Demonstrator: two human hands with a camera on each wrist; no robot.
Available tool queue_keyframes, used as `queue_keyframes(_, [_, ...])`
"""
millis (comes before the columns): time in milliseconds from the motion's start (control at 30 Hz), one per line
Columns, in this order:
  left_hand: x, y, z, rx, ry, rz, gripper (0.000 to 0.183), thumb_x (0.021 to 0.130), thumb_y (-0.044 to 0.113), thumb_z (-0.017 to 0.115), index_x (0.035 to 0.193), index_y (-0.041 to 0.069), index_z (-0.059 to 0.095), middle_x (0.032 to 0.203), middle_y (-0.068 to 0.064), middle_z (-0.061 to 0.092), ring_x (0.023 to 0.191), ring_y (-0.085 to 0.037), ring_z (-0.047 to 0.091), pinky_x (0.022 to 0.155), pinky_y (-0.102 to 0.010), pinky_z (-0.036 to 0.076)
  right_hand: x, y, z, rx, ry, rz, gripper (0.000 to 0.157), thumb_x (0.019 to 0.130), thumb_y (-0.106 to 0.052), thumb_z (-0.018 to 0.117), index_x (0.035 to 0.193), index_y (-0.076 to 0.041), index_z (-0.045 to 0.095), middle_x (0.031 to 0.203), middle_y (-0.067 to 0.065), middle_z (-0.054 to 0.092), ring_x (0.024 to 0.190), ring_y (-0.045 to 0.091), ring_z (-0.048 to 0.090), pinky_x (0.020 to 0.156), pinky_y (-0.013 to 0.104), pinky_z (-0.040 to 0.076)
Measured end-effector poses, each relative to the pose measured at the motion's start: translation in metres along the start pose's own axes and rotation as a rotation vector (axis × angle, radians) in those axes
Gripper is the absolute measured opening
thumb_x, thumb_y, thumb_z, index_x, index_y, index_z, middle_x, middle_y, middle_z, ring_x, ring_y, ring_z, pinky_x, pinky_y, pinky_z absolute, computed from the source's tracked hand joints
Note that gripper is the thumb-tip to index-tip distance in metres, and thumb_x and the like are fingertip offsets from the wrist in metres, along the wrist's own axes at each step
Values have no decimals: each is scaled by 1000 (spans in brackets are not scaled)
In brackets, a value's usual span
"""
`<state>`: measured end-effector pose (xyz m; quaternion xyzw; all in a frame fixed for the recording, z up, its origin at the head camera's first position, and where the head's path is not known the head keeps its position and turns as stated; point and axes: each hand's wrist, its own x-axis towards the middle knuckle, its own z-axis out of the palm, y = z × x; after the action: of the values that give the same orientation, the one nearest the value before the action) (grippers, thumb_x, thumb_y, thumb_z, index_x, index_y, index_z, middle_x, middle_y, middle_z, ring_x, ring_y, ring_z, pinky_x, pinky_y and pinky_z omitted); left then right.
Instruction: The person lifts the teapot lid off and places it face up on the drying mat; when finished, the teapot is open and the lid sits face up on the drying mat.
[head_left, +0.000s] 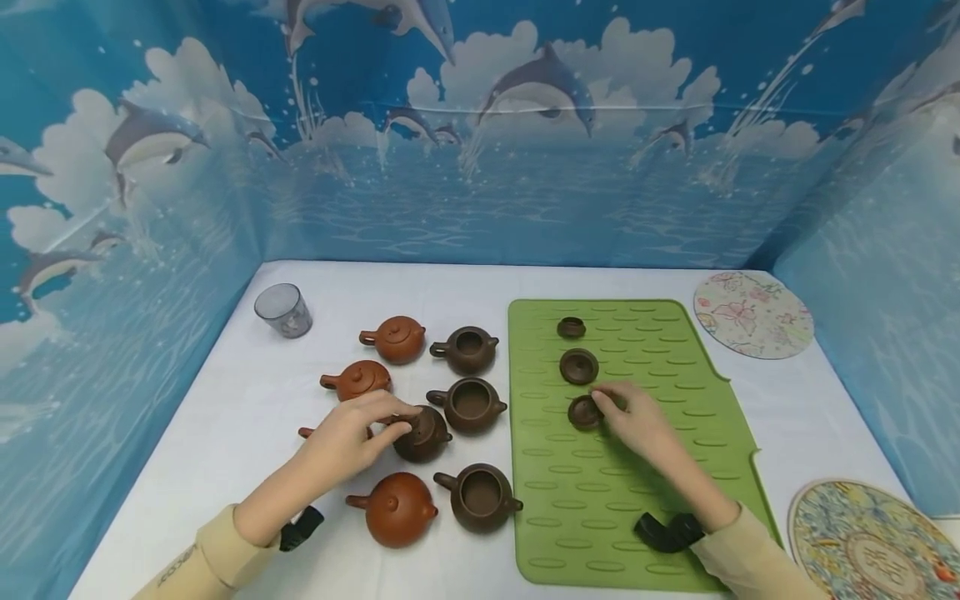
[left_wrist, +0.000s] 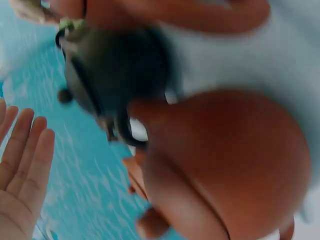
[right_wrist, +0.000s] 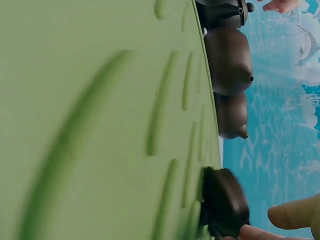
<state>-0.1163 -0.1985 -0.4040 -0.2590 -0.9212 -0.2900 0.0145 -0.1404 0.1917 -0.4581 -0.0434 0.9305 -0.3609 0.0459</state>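
Observation:
My left hand [head_left: 367,429] is held over a lidded dark brown teapot [head_left: 422,437], thumb and fingers apart around its top. In the left wrist view that hand [left_wrist: 22,175] shows its fingers straight, with the dark teapot [left_wrist: 120,65] and a large reddish teapot [left_wrist: 230,160] beside it. On the green mat, my right hand [head_left: 637,423] has its fingertips at the edge of a small dark lid [head_left: 583,412]. Seen from the right wrist, one fingertip meets the rim of the lid [right_wrist: 227,200] while another finger [right_wrist: 295,215] stands clear of it.
Two more dark lids [head_left: 578,367] lie farther back on the mat [head_left: 622,500]. Left of it stand three lidless dark teapots [head_left: 482,500] and several reddish lidded teapots [head_left: 400,510]. A clear cup [head_left: 284,312] is at back left; round patterned mats [head_left: 753,315] lie on the right.

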Motion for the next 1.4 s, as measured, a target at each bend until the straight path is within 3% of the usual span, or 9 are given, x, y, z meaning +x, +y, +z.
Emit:
queue_keyframes(133, [2, -12, -10, 19, 48, -50, 25, 88, 12, 74, 114, 14, 73, 107, 1, 71, 93, -16, 68, 77, -30, 59, 2, -13, -2, -20, 20, -33, 36, 103, -25, 53, 129, -2, 63, 131, 26, 57, 116, 43, 56, 90, 56, 51])
queue_keyframes(267, [4, -23, -12, 30, 45, -80, 27, 88, 11, 74, 115, 13, 73, 108, 1, 72, 99, -17, 68, 84, -35, 58, 7, -35, 2, 2, 28, -120, 31, 100, -20, 58, 125, -4, 66, 125, 20, 62, 104, 36, 63, 83, 48, 56])
queue_keyframes(533, [9, -39, -2, 2, -36, -128, 28, 87, 8, 74, 114, 15, 73, 113, -2, 71, 110, -23, 65, 91, -40, 56, 20, -98, 27, 127, -97, -281, 28, 95, -19, 64, 121, -9, 69, 122, 10, 66, 109, 31, 64, 92, 47, 54])
queue_keyframes(733, [12, -46, 3, -22, -120, -147, 27, 86, 11, 76, 112, 14, 74, 112, -2, 72, 108, -23, 66, 92, -40, 56, 30, -133, 51, 103, -196, -416, 27, 93, -20, 69, 118, -11, 70, 118, 5, 68, 110, 27, 63, 94, 46, 53])
queue_keyframes(833, [13, -49, 5, -15, -149, -143, 26, 86, 13, 76, 112, 13, 74, 111, -2, 73, 108, -23, 66, 93, -41, 55, 36, -144, 63, 81, -251, -479, 26, 93, -20, 69, 116, -10, 71, 116, 4, 69, 109, 23, 64, 93, 43, 53])
queue_keyframes(1033, [15, -54, 8, -11, -176, -141, 23, 87, 11, 74, 110, 13, 74, 108, -1, 73, 106, -23, 67, 91, -43, 55, 46, -156, 81, 49, -354, -517, 25, 92, -19, 71, 114, -10, 72, 112, 5, 70, 101, 24, 64, 83, 32, 53])
queue_keyframes(1167, [15, -56, 9, -13, -186, -139, 22, 87, 9, 74, 108, 11, 74, 105, -2, 74, 102, -22, 68, 88, -40, 57, 50, -160, 89, -6, -386, -541, 21, 90, -19, 72, 110, -13, 75, 107, 2, 70, 96, 19, 64, 77, 24, 50])
queue_keyframes(1400, [14, -57, 8, -17, -163, -103, 19, 86, 9, 74, 106, 9, 75, 103, -3, 75, 99, -22, 69, 84, -37, 58, 52, -164, 97, -83, -409, -603, 15, 89, -18, 74, 104, -14, 75, 103, 0, 67, 93, 14, 60, 78, 23, 49])
